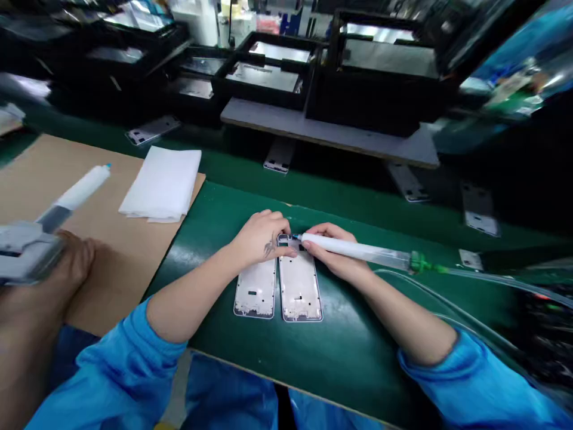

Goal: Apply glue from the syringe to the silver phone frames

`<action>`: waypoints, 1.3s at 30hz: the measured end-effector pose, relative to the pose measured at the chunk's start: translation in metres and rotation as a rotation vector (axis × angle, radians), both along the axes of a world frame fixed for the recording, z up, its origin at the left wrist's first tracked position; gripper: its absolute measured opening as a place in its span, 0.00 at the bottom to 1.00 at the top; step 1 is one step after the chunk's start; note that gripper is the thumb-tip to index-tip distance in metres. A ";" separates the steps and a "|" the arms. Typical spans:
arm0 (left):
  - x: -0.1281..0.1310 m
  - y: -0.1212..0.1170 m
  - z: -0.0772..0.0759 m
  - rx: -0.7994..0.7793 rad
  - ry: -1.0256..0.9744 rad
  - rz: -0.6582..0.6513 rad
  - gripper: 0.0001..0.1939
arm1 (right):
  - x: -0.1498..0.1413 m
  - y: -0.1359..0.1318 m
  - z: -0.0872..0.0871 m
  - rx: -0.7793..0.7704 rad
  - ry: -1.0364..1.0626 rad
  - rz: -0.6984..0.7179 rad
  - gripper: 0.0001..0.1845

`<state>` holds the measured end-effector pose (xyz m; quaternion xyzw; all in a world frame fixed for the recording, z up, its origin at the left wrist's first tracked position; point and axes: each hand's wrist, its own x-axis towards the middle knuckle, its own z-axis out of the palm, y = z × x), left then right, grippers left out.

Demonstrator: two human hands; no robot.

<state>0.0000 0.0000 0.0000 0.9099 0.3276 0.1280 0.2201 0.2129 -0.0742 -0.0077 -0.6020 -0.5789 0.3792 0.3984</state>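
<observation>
Two pale phone frames lie side by side on the green table: a left phone frame [255, 291] and a right phone frame [299, 286]. My left hand [262, 237] is closed on the upper end of the right frame, its thumb across the face and its fingers at the top edge. It covers the top of the left frame. In my right hand [333, 251] is a white glue-dispensing syringe [358, 249], held like a pen. The syringe's blue tip touches or hovers just over the right frame's top end; I cannot tell which. A clear hose runs from its green cap.
At the left, a co-worker's hand [74, 263] holds a white dispensing gun [31, 248] above brown cardboard [111, 263]. A folded white cloth [163, 182] lies on the cardboard. Behind, black trays [268, 86] stand near a grey shelf board [331, 131], with several phone frames around it.
</observation>
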 end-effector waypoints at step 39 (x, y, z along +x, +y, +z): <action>-0.020 0.024 0.013 -0.042 0.090 0.038 0.38 | 0.248 0.050 -0.007 0.197 -0.504 -0.967 0.20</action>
